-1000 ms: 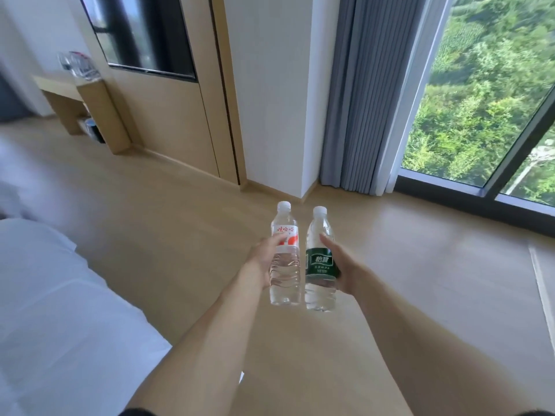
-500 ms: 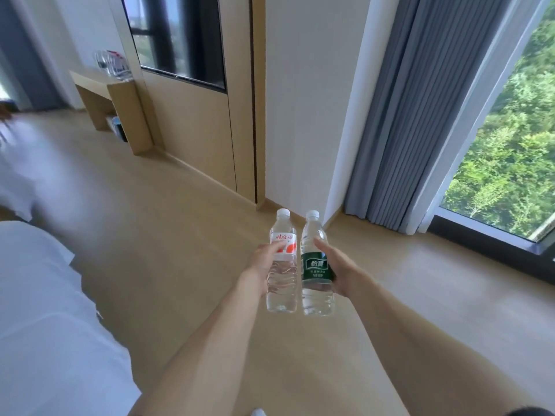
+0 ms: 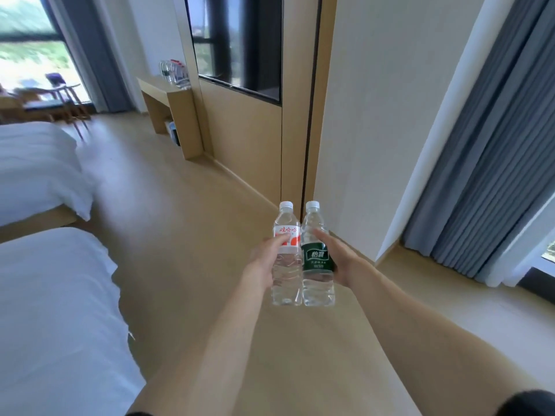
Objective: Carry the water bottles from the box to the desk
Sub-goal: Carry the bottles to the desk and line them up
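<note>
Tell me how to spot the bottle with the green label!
Look in front of the white wall column, where two arms reach out. Each hand holds one upright bottle, side by side. The green-label bottle is in the right hand; the left hand holds the red-and-white-label bottle.

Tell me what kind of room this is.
Probably a hotel twin room: two white-sheeted beds side by side, a wall-mounted TV above a built-in wooden desk, and floor-length grey curtains.

Bright daylight from the window (image 3: pixel 27 49), overexposed and motion-blurred. Wide-angle lens bows the wall (image 3: pixel 375 115) and curtain (image 3: pixel 486 160). Soft shadows; centre sharp, edges smeared.
</note>
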The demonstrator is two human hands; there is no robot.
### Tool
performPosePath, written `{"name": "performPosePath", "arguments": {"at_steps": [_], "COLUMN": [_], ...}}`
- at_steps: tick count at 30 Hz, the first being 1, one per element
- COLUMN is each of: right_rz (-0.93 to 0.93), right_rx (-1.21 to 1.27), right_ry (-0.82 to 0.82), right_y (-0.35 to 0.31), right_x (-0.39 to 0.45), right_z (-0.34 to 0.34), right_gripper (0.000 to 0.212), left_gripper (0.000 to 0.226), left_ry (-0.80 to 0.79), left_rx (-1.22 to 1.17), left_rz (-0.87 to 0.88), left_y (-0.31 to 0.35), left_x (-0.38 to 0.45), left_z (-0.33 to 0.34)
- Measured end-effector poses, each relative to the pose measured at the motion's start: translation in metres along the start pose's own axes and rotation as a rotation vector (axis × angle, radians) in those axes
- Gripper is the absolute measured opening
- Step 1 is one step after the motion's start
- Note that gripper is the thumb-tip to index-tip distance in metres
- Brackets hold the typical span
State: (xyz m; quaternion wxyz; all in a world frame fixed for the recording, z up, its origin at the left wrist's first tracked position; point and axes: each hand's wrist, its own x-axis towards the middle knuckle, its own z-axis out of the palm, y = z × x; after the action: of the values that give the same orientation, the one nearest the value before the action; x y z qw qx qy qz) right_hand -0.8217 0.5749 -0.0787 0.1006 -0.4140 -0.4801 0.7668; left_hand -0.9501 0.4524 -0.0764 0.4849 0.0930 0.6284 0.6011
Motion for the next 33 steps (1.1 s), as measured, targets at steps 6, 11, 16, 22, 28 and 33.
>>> {"name": "performPosePath", "arguments": {"at_steps": [6, 11, 16, 22, 28, 33], "right_rz": [0.050, 0.098, 0.158, 0.208, 0.233, 0.218], "right_rx": [-0.063, -0.130, -0.178, -0.254, -0.266, -0.281], "right_ry": [-0.098, -0.247, -0.412, -0.571, -0.634, -0.633], "right_y": [-0.036, -0.085, -0.138, -0.178, -0.202, -0.225], "right_x": [0.098, 0.186, 0.256, 0.325, 0.387, 0.449], "right_z": [0.039, 0.077, 0.109, 0.148, 0.189, 0.228], "right_gripper": [0.051, 0.055, 0.055, 0.055, 0.053, 0.053], "left_gripper": [0.047, 0.049, 0.055, 0.048, 0.054, 0.062], "left_ry": [0.149, 0.311, 0.412, 0.515, 0.548, 0.518], "left_rx": [-0.063, -0.137, -0.195, -0.261, -0.345, -0.377], "left_rz": [-0.001, 0.025, 0.057, 0.093, 0.139, 0.124], "left_y": [0.038, 0.083, 0.131, 0.164, 0.193, 0.224], "left_x": [0.065, 0.128, 0.181, 0.232, 0.283, 0.341], "left_z": [-0.039, -0.067, -0.090, -0.122, -0.157, -0.199]}}
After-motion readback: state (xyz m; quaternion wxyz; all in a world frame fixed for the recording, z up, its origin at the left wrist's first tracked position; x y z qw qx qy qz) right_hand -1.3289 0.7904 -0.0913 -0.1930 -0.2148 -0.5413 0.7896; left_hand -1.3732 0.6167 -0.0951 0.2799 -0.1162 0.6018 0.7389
